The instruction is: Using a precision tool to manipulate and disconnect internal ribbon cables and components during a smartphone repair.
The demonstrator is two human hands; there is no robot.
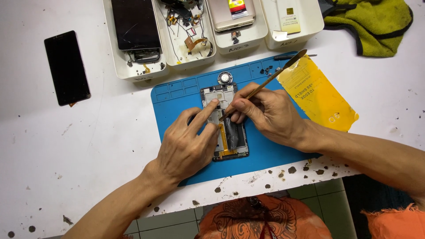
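**Both hands on an opened phone at the blue mat**

The opened phone (224, 121) lies flat and lengthwise on the blue rubbery mat (172, 99), its insides bare: pale metal plate up top, a dark crinkled patch and an orange ribbon strip lower down. The left hand (188, 144) rests on it, forefinger stretched out and pressing near the upper edge, the other fingers loosely curled along the left side, gripping nothing. The right hand (265, 110) is closed in a pinch around a thin, flat brass-coloured stick (265, 82), whose lower tip touches the phone's middle. Beside that hand lies a glossy yellow film sheet (316, 95). A small round speaker (225, 78) sits just above the phone. Behind stand white plastic trays (128, 66); a black glass panel (66, 67) lies on the scuffed white table (66, 155).
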